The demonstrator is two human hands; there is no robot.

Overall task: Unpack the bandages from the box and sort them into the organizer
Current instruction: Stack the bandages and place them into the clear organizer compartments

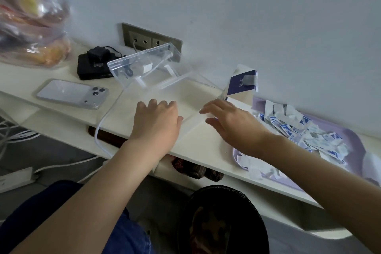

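Note:
A clear plastic organizer [186, 94] lies on the white shelf with its lid [144, 62] tipped up behind it. My left hand [157, 123] rests flat on the organizer's front part, fingers pointing away from me. My right hand [233, 123] hovers at the organizer's right edge with relaxed, spread fingers and holds nothing. Just behind it stands the opened blue and white bandage box [243, 82]. A heap of several wrapped blue and white bandages [305, 132] lies on a lilac tray [355, 144] to the right.
A phone [72, 94] lies face down at the left, with a black device and charger [93, 64] behind it and a bag of food [33, 18] at the far left. A wall socket [151, 39] sits behind the lid. A black bin [222, 220] stands below the shelf.

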